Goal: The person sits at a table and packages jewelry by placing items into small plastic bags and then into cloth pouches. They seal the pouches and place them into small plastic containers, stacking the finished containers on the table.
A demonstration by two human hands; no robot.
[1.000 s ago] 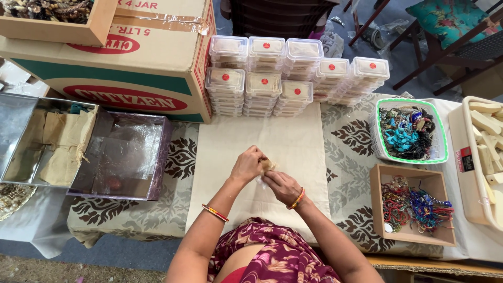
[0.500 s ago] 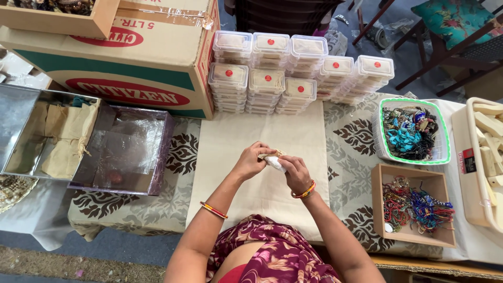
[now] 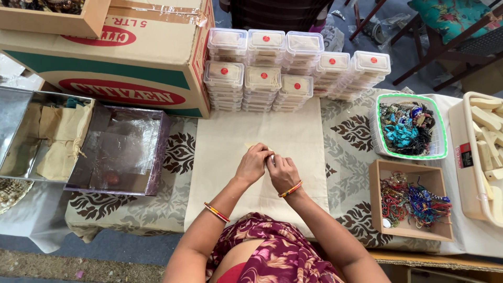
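Cardboard carton [image 3: 126, 63], stacked clear boxes [image 3: 262, 78], bead basket [image 3: 411, 154].

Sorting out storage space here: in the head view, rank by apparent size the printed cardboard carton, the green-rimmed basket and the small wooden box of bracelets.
1. Printed cardboard carton, clearly largest.
2. Wooden box of bracelets and green-rimmed basket: these look alike, so no ranking.

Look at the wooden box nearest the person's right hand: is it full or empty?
Partly full. The wooden box holds a tangle of red, blue and mixed-colour threads and beads, with bare floor showing along its near edge.
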